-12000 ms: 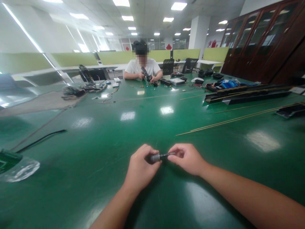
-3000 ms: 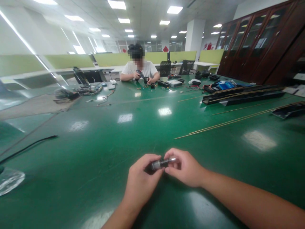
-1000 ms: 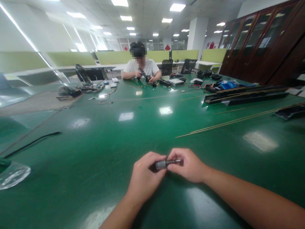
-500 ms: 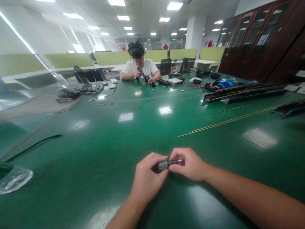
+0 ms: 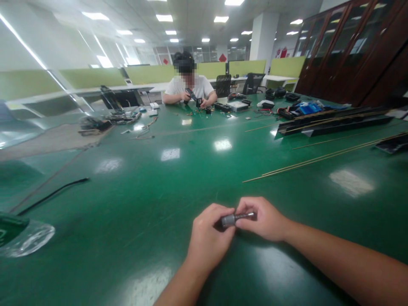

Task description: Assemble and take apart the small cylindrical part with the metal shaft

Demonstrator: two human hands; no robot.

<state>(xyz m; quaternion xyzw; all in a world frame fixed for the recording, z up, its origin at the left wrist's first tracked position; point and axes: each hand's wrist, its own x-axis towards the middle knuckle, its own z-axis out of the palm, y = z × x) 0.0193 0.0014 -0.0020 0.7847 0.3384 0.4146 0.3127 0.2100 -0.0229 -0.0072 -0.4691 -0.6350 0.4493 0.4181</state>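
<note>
Between my two hands, low over the green table point(image 5: 146, 178), lies a small grey cylinder point(image 5: 228, 220) with a thinner dark ridged shaft and a shiny tip pointing right; its exact kind does not show. My left hand point(image 5: 209, 235) is closed round the thick grey end, thumb and index finger on either side, and hides part of it. The ridged shaft is pinched by the thumb and fingers of my right hand point(image 5: 262, 218). Both hands almost touch at the middle of the piece.
Long thin brass-coloured rods point(image 5: 287, 168) and black channel pieces point(image 5: 338, 121) lie at the right. To the left are a black cable point(image 5: 54, 193) and a clear plastic bottle point(image 5: 33, 240) on its side. Across the table a person point(image 5: 188, 87) holds a dark tool among small parts.
The view has shifted slightly, so hands and table items appear a little further right or higher. Both hands keep the same grip on the grey cylinder.
</note>
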